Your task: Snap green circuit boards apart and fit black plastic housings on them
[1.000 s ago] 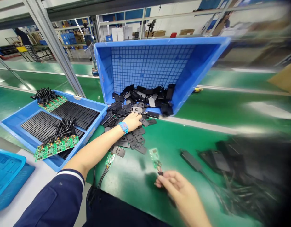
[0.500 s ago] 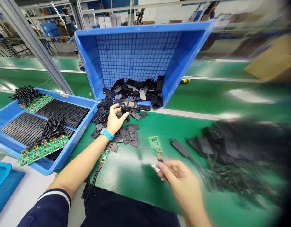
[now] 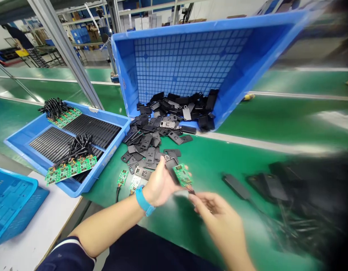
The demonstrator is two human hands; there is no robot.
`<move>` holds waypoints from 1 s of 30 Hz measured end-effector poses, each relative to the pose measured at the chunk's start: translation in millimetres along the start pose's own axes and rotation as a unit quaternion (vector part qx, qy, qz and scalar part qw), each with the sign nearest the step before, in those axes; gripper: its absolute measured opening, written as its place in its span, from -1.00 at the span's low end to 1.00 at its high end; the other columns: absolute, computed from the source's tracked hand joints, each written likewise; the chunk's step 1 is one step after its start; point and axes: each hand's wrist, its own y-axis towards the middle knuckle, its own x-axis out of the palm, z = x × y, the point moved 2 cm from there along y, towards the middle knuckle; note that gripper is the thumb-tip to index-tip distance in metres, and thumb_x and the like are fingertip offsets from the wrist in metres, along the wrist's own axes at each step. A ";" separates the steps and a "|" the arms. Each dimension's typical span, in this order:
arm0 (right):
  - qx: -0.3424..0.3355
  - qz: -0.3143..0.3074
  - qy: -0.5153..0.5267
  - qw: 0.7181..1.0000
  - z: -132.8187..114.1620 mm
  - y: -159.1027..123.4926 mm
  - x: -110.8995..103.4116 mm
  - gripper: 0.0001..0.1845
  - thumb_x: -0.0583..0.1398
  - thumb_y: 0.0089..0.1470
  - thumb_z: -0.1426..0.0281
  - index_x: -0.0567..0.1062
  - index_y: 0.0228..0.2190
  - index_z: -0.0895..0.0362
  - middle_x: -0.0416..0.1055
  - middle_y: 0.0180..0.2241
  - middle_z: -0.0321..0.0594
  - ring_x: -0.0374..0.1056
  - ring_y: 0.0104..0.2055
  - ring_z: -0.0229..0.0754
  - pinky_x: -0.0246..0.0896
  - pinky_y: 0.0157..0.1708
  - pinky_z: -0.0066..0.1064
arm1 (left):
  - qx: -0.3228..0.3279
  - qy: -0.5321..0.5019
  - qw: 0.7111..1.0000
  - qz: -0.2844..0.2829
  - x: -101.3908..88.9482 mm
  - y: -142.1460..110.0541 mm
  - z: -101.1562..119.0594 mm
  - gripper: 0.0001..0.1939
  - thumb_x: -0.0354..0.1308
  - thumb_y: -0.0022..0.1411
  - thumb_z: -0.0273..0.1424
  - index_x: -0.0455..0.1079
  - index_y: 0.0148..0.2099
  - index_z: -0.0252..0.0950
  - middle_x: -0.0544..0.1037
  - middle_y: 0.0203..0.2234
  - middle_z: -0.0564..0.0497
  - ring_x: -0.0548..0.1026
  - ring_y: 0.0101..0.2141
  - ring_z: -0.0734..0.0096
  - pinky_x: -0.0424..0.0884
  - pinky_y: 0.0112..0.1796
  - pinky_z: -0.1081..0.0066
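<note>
My left hand (image 3: 159, 186), a blue band on its wrist, holds a black plastic case (image 3: 171, 164) tilted up in its fingers. Closed around the wire end of a small green circuit board (image 3: 182, 174) is my right hand (image 3: 220, 214). The board, with a small dark display at its top, overlaps the case in view; whether they touch I cannot tell. To the left of my left hand lie two more green boards (image 3: 122, 177) with black cables. Flat black covers (image 3: 150, 155) are heaped just beyond that hand.
A large blue crate (image 3: 176, 28) lies tipped towards me with black cases inside. At left, a blue tray (image 3: 110, 150) carries boards and cable bundles. Cased units with cables (image 3: 237, 186) lie at right, blurred. A blue basket (image 3: 16, 210) stands at lower left.
My left hand has come back from the heap of covers with a black case, towards my right hand. My right hand still grips the board's wires. The view has turned left.
</note>
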 end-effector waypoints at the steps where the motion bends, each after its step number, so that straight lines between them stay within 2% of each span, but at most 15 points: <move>1: -0.005 -0.006 -0.005 1.000 -0.5 0.4 1.5 -0.70 0.22 -0.20 0.15 0.44 -0.54 0.16 0.40 -0.66 -0.25 0.31 -0.62 -0.24 0.27 -0.55 -0.46 | 0.005 0.000 1.000 0.007 1.2 -2.3 -0.9 -0.45 -0.28 0.19 0.00 0.28 -0.11 -0.31 0.44 -0.24 -0.15 0.43 -0.23 0.21 0.34 -0.25 0.18; 4: -0.010 -0.012 -0.006 1.000 -1.0 0.5 5.4 -0.70 0.21 -0.19 0.15 0.44 -0.53 0.15 0.41 -0.65 -0.25 0.31 -0.61 -0.24 0.26 -0.54 -0.46 | 0.015 0.012 0.999 0.029 1.7 -5.7 -2.0 -0.44 -0.31 0.20 0.00 0.28 -0.12 -0.31 0.41 -0.14 -0.17 0.39 -0.15 0.21 0.32 -0.23 0.25; 9: -0.003 -0.017 0.023 1.000 -0.3 1.1 11.9 -0.71 0.22 -0.19 0.16 0.44 -0.52 0.15 0.42 -0.63 -0.25 0.31 -0.62 -0.24 0.26 -0.57 -0.46 | 0.017 0.030 0.999 0.021 1.8 -7.0 -7.3 -0.45 -0.31 0.21 -0.03 0.27 -0.07 -0.32 0.38 -0.08 -0.19 0.33 -0.06 0.19 0.27 -0.15 0.25; 12: -0.015 -0.013 0.036 0.999 -0.3 1.2 13.8 -0.72 0.23 -0.19 0.17 0.44 -0.52 0.15 0.42 -0.62 -0.25 0.31 -0.62 -0.24 0.27 -0.57 -0.45 | 0.022 0.015 0.999 0.032 2.0 -7.0 -11.0 -0.51 -0.24 0.22 -0.06 0.25 -0.09 -0.32 0.41 -0.13 -0.17 0.35 -0.08 0.19 0.27 -0.14 0.23; 16: -0.031 0.000 0.037 0.999 0.9 -0.7 13.6 -0.73 0.23 -0.17 0.18 0.44 -0.52 0.14 0.43 -0.61 -0.25 0.31 -0.61 -0.24 0.29 -0.53 -0.44 | 0.024 -0.003 0.999 0.049 3.4 -5.9 -12.6 -0.52 -0.24 0.21 -0.05 0.26 -0.16 -0.34 0.44 -0.29 -0.14 0.43 -0.23 0.23 0.30 -0.18 0.21; 21: -0.043 -0.002 0.026 0.999 3.7 -1.9 13.8 -0.76 0.22 -0.16 0.20 0.44 -0.54 0.14 0.42 -0.61 -0.25 0.32 -0.59 -0.25 0.28 -0.53 -0.47 | 0.052 -0.018 0.995 0.082 5.2 -5.3 -9.3 -0.57 -0.27 0.22 -0.06 0.15 -0.07 -0.25 0.41 -0.41 -0.03 0.43 -0.34 0.36 0.32 -0.22 0.24; 26: -0.032 -0.011 0.032 0.999 4.7 0.3 13.8 -0.74 0.22 -0.16 0.19 0.43 -0.53 0.15 0.41 -0.62 -0.25 0.30 -0.60 -0.25 0.26 -0.56 -0.46 | 0.059 -0.027 0.997 0.044 7.1 -6.7 -8.3 -0.52 -0.32 0.20 -0.01 0.13 -0.07 -0.24 0.40 -0.40 -0.04 0.43 -0.31 0.33 0.32 -0.21 0.22; 30: -0.011 -0.016 0.049 0.999 1.2 2.0 13.9 -0.73 0.22 -0.17 0.18 0.43 -0.54 0.15 0.41 -0.62 -0.26 0.28 -0.62 -0.27 0.25 -0.58 -0.46 | 0.053 -0.029 0.997 0.038 7.0 -7.2 -9.7 -0.59 -0.26 0.23 -0.08 0.13 -0.08 -0.26 0.40 -0.39 -0.04 0.44 -0.26 0.27 0.30 -0.16 0.18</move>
